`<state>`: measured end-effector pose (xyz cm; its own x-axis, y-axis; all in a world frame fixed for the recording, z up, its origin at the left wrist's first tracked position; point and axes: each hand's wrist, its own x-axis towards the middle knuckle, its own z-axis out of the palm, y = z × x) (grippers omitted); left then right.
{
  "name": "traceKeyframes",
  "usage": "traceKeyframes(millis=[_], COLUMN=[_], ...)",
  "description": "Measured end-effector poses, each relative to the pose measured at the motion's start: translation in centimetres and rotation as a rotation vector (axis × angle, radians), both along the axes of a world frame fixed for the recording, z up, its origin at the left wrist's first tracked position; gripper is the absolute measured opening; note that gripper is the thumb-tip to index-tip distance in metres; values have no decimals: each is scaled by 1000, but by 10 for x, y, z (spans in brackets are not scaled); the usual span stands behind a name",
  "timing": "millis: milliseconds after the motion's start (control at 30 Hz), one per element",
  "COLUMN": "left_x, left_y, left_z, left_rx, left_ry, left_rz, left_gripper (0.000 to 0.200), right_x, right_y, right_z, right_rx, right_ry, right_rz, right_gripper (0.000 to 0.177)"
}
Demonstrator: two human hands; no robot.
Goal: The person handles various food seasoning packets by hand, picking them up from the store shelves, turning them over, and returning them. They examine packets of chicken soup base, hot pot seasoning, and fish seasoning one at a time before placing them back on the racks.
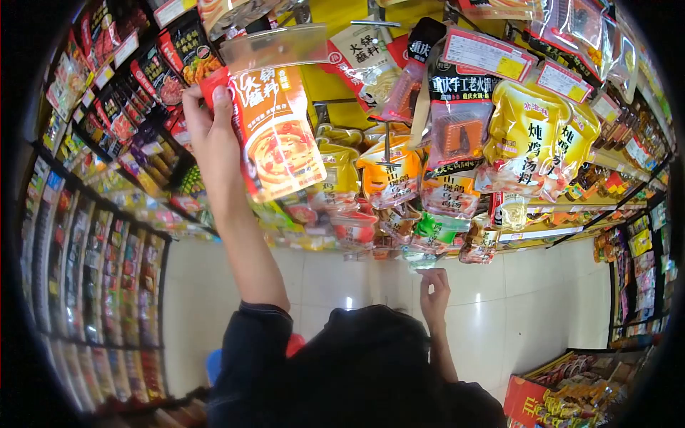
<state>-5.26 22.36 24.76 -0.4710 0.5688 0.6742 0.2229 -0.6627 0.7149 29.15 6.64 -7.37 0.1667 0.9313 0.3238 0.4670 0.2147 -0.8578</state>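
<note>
One red pouch (282,153) is pinched between thumb and fingers of the left hand (212,118). Lower, to that hand's right, the right hand (434,292) curls its fingers near a pale green packet (419,259); any grip is unclear.

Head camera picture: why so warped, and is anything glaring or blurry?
In the head view, probably a very wide lens: the left-hand shelves curve toward black corners; bright streaks glare off the floor; yellow pouches shine; distant labels smear, while large lettering on the held orange-red packet looks crisp.
</note>
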Motion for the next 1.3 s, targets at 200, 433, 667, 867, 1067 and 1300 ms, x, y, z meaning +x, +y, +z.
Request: traceKeyframes(millis=[200, 433, 667, 867, 1067, 1300], left_x=[29, 58, 60, 137, 238, 235], left_y=[-12, -20, -69, -131, -111, -47], left_z=[0, -10, -52, -181, -241, -239], left_rx=[192, 328, 35, -193, -396, -350], left_ry=[30, 116, -20, -22, -181, -51], left_rz=[212, 558, 627, 240, -283, -508], left_gripper=[19, 31, 33, 28, 22, 27], right_x=[10, 23, 44, 56, 53, 73], right_y=[1, 9, 13, 8, 26, 66], right_z=[1, -3, 8, 83, 119, 104], right_rx=[-22, -43, -56, 133, -8, -4], right_ry=[42, 60, 87, 147, 175, 179], right_rz=[2, -8, 26, 196, 326, 282], right_gripper=[30, 24, 23, 31, 52, 47])
